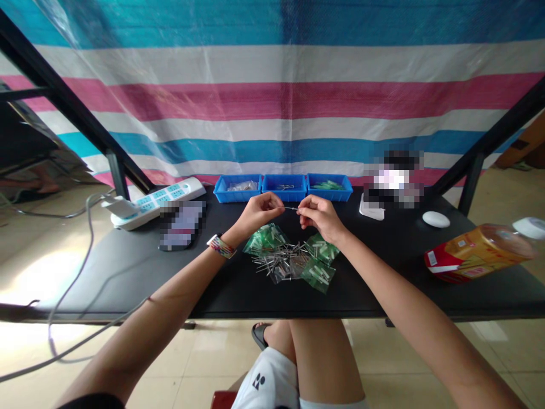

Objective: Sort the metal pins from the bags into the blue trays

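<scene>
Between my two hands stretches a thin metal pin [290,208], held level above the black table. My left hand [264,209] pinches its left end with thumb and forefinger. Its right end is in the pinch of my right hand [319,216]; the fingertips hide part of it. Below lies a loose pile of metal pins [272,258], with small green plastic bags [318,274] around it. Behind my hands stand a left blue bin [237,196] with clear bagged pieces, a middle blue bin [284,196] with a few pins, and a right blue bin [328,196] with green pieces.
On the left lie a white power strip [157,201] with a plugged-in adapter and a phone [183,226]; a grey cable [87,244] hangs there. To the right are a white case [372,209], a white mouse-like object [436,219] and a tilted plastic jar [477,253]. A striped sheet [238,102] hangs behind.
</scene>
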Tool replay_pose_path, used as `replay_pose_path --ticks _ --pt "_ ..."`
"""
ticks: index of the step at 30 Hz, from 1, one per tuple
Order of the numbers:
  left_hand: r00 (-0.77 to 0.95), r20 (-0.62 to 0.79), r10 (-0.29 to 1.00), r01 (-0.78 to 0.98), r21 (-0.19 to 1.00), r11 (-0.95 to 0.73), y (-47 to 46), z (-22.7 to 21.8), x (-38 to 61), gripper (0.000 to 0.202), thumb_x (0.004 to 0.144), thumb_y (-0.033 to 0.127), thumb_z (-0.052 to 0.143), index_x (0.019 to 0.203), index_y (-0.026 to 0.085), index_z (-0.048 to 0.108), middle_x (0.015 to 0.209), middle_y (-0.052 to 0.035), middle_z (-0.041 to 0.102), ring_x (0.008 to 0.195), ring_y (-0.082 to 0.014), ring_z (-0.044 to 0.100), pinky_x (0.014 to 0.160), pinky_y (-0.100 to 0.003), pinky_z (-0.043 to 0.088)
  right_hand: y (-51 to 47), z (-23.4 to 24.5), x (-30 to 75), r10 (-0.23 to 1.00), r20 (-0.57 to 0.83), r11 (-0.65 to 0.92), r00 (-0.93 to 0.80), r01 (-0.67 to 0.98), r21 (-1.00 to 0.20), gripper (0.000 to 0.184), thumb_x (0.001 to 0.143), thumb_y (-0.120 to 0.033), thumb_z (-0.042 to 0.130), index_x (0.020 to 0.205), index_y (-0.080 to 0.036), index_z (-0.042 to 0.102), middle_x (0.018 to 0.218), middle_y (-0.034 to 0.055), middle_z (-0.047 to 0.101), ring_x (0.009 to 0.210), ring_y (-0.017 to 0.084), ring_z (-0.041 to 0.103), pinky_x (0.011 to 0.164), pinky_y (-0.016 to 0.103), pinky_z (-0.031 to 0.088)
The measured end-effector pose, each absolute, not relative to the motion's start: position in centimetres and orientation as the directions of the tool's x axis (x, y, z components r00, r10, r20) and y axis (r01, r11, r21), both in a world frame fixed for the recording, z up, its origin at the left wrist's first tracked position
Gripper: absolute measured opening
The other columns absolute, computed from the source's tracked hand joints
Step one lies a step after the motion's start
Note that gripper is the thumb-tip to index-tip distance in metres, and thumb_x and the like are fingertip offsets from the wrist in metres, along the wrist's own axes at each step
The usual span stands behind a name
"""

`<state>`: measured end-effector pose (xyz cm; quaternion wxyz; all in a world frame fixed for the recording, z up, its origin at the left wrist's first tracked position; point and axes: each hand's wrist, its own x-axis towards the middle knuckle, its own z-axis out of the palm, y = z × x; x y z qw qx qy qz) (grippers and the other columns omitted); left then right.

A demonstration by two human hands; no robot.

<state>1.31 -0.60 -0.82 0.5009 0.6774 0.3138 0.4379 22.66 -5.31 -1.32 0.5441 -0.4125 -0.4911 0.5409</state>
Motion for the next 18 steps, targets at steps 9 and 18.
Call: replay_pose_path --ticks 9,18 --pt "0.289 0.276 0.917 -0.118 0.961 -0.252 -0.3 -0.3 0.7 0.022 0.080 0.028 0.070 0.099 0.017 0.063 0.078 0.0002 0.066 0.064 -0.0115 0.061 0.055 -0.022 0.042 -3.1 -1.4 22.5 0.983 0.144 0.167 0.117 -0.221 -0.961 0.039 0.069 -0.042 0.088 0.099 -0.021 0.075 0.088 0.0019 0.076 0.061 0.012 0.065 0.056 0.027 0.059" --pt "0.248 0.267 0.931 -0.085 0.964 -0.253 -0.2 -0.1 0.6 0.016 0.079 0.028 0.069 0.092 0.017 0.066 0.073 -0.0006 0.064 0.060 -0.0108 0.057 0.050 -0.020 0.038 -3.7 -2.4 23.6 0.950 0.306 0.310 -0.063 0.283 -0.907 0.029 0.090 -0.046 0.074 0.093 -0.018 0.082 0.068 0.0003 0.066 0.057 0.014 0.055 0.055 0.027 0.043"
